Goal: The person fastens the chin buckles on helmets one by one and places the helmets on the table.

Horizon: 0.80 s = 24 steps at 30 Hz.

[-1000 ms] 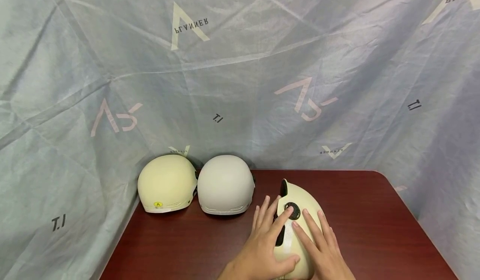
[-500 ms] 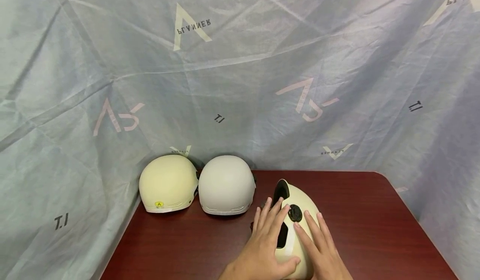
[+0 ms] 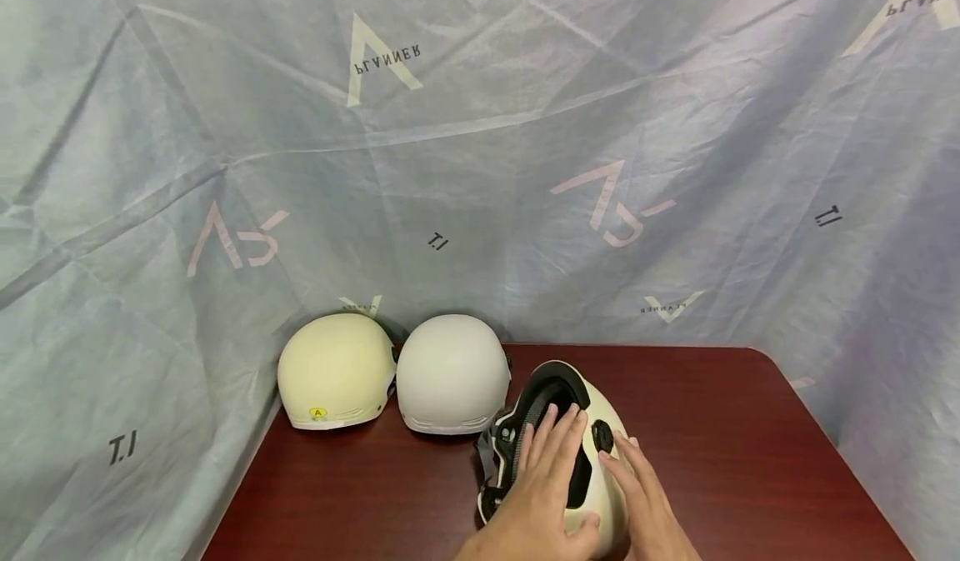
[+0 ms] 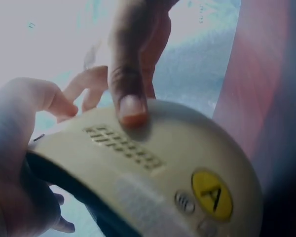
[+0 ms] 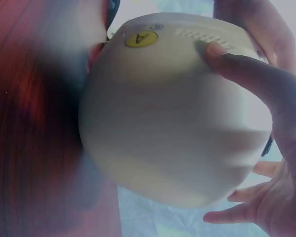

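A cream helmet (image 3: 609, 494) with a round black vent (image 3: 602, 436) is held on its side near the front of the table. Its dark padded inside (image 3: 553, 374) faces left, and a grey strap (image 3: 487, 459) hangs from it. My left hand (image 3: 542, 494) grips it at the opening's rim, fingers across the opening and thumb on the shell. My right hand (image 3: 649, 503) holds the opposite side, with its thumb (image 5: 232, 60) near a patterned strip on the shell. A yellow A sticker (image 4: 213, 195) shows close to the rim in the left wrist view.
Farther back on the left of the red-brown table (image 3: 720, 428), another cream helmet (image 3: 335, 365) and a greyish-white helmet (image 3: 452, 369) stand side by side, domes up. Behind and beside the table hangs a printed grey cloth (image 3: 480, 169).
Between both hands the helmet has turned, so its dark inside and strap have swung into the head view. The vent has shifted right. The two helmets behind stay put.
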Tool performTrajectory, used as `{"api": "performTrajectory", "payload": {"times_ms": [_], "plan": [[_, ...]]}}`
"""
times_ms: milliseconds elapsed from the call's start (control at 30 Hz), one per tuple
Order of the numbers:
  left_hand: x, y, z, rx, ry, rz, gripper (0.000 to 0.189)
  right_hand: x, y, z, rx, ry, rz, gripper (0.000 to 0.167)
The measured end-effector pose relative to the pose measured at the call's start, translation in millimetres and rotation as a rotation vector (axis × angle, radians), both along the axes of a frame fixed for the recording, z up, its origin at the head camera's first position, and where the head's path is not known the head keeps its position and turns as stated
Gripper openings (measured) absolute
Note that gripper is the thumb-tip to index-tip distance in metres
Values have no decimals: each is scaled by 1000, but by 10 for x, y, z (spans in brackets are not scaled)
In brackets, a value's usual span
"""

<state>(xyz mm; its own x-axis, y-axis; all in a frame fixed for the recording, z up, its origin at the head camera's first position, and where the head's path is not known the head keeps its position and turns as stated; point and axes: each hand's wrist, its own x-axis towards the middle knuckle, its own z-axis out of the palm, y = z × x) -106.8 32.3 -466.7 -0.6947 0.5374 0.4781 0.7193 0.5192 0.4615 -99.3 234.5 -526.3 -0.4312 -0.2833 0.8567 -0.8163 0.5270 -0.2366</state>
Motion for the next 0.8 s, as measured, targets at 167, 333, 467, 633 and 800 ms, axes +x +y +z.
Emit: {"api": "performTrajectory", "payload": {"times_ms": [167, 333, 467, 633, 800], "plan": [[58, 54, -25, 41, -63, -28, 113, -6, 0, -73, 4, -10, 9, 109], [85, 108, -71, -12, 7, 0, 112, 36, -23, -124, 40, -43, -81, 90], [99, 122, -83, -20, -2, 1, 112, 69, -38, -114, 59, -80, -107, 83], [100, 97, -67, -27, -51, -18, 116, 104, -1, -74, 44, -156, -125, 109], [80, 60, -99, -49, -23, -3, 114, 144, 101, -51, 55, -268, -191, 126]]}}
